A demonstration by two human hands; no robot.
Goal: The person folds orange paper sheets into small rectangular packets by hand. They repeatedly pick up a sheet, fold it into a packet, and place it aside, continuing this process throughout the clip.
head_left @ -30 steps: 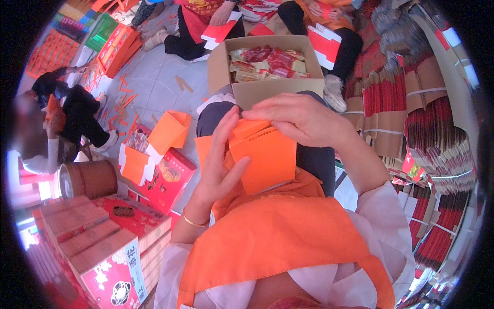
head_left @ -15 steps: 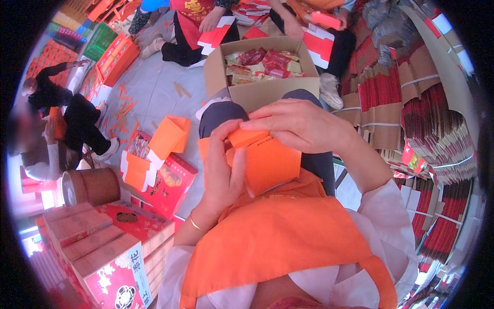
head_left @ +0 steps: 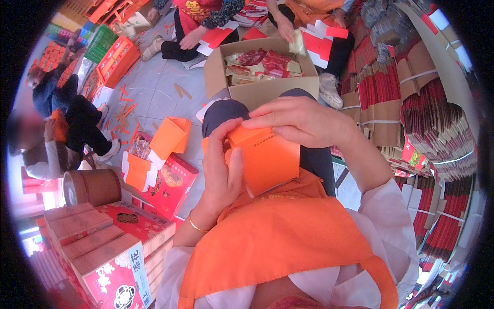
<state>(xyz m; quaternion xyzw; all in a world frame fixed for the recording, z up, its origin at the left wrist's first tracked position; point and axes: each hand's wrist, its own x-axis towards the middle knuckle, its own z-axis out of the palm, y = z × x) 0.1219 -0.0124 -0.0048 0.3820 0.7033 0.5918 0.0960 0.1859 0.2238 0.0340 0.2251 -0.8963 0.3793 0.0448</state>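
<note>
An orange cardboard box [head_left: 270,157] rests in my lap against the orange apron [head_left: 278,242]. My left hand [head_left: 221,159] grips its left side, thumb on the near face and fingers curled over the far edge. From the right, my right hand [head_left: 298,121] lies across the top, its bent fingers pressing on the box's upper edge near the left fingertips. The right palm hides part of the top. Just beyond my knees stands an open brown carton [head_left: 272,91] holding several red and pale wrapped packets [head_left: 275,63].
Left on the floor are folded orange boxes [head_left: 170,138] and a flat red box [head_left: 172,180]. Stacked red gift boxes [head_left: 103,232] stand near left beside a brown bucket [head_left: 92,186]. Bundled red cardboard [head_left: 437,123] is piled right. Co-workers sit ahead and left.
Both my hands stay on the orange box, with only a slight shift. A co-worker's hand beyond the carton now holds a pale packet above it. The other co-worker ahead has moved a hand leftward.
</note>
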